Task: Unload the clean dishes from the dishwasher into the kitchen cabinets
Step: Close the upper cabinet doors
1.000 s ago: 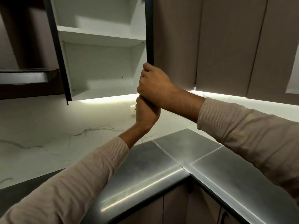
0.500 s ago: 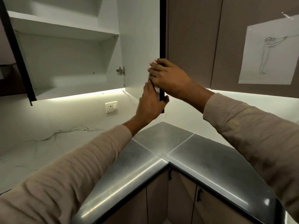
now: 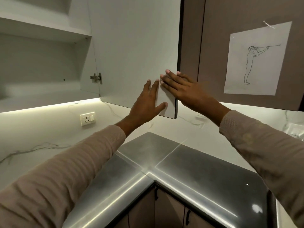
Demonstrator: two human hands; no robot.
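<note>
An upper corner cabinet (image 3: 41, 66) stands wide open, its white shelves bare. Its door (image 3: 134, 51) is swung far to the right, white inner face towards me, dark edge on the right. My left hand (image 3: 146, 102) lies flat on the door's lower inner face with straight fingers. My right hand (image 3: 182, 88) reaches over the door's free edge, its straight fingers laid against the same face. No dish and no dishwasher are in view.
A grey L-shaped countertop (image 3: 164, 162) fills the corner below. A wall socket (image 3: 87, 118) sits on the marble backsplash. A paper drawing (image 3: 256, 60) is taped to the brown cabinet front at right. Lower cabinet doors (image 3: 169, 211) show beneath.
The door has swung from nearly edge-on to fully open. Both hands let go of its edge and now lie flat on it. My view turned right.
</note>
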